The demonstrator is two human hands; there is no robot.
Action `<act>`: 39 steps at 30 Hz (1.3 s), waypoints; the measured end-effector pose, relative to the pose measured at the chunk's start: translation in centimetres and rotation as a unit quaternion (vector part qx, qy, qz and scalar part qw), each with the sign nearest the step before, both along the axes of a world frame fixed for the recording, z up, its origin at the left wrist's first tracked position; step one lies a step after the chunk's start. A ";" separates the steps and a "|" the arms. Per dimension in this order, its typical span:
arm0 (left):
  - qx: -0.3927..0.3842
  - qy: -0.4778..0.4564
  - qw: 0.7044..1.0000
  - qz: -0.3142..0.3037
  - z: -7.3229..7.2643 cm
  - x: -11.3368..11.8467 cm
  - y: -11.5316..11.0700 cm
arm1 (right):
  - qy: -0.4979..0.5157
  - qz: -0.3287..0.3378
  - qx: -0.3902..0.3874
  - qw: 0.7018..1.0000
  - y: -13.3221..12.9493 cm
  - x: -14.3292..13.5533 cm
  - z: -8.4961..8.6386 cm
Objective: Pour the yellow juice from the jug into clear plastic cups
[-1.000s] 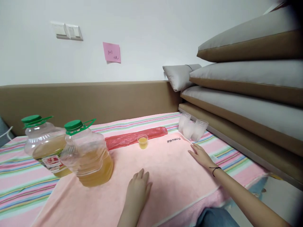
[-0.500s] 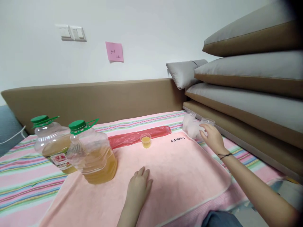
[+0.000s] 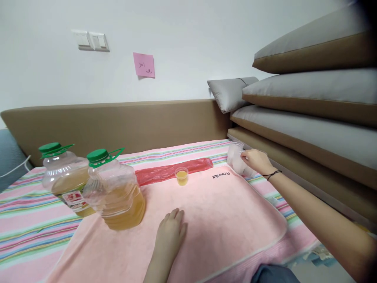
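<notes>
My left hand [image 3: 172, 228] lies on the pink towel [image 3: 218, 220], fingers slightly apart and holding nothing. At the right, my right hand [image 3: 255, 160] is over the clear plastic cups [image 3: 235, 157], its fingers pinched together near a cup rim; what they grip is too small to make out. A small clear cup of yellow liquid [image 3: 182, 177] stands upright on the towel's far edge. Two large jugs with green caps, the nearer jug [image 3: 118, 200] and the farther jug [image 3: 66, 177], hold yellowish liquid at the left.
Behind the small cup lies a red plastic bag [image 3: 165, 173] on the striped cloth [image 3: 26, 220]. Stacked grey and brown cushions [image 3: 312, 118] rise at the right. A brown padded board [image 3: 126, 125] runs along the back, below a pink note [image 3: 143, 65] on the wall.
My right hand has shifted left across the clear cups, and its fingers have drawn together. My left hand stays on the towel.
</notes>
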State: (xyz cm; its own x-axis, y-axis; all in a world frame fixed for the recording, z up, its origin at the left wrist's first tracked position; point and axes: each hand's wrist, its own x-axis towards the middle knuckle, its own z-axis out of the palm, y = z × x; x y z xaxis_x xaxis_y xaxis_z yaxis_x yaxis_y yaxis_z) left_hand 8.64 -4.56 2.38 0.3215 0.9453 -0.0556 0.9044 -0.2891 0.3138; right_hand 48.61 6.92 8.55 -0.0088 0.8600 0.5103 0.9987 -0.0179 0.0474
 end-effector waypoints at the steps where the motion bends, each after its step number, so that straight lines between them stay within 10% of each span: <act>1: -0.002 0.001 1.000 0.002 0.2 0.0 0.0 | -0.007 -0.002 -0.002 1.000 -0.1 0.0 0.2; 9: 0.011 -0.009 1.000 0.004 0.8 -0.2 0.1 | -0.038 -0.011 0.041 0.998 -2.4 -0.8 5.2; 13: 0.036 -0.065 0.997 -0.001 0.1 -0.2 0.3 | 0.014 0.100 0.110 0.989 -6.1 -3.9 6.6; 25: 0.038 -0.386 0.921 0.018 -1.7 1.6 -0.9 | 0.284 0.386 -0.012 0.878 -14.1 -18.2 -5.0; 39: 0.004 -0.479 0.874 0.076 -3.2 2.4 -1.0 | 0.582 0.272 -0.169 0.748 -13.0 -20.4 -10.3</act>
State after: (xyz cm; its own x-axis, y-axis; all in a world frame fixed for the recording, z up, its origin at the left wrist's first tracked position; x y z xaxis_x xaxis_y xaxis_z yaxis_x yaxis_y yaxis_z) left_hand 11.01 -5.60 -0.78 0.0868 0.9802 0.1779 0.2553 -0.1945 0.9471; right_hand 28.23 -6.13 -1.77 -0.1237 0.9721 0.1991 0.2222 0.2227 -0.9492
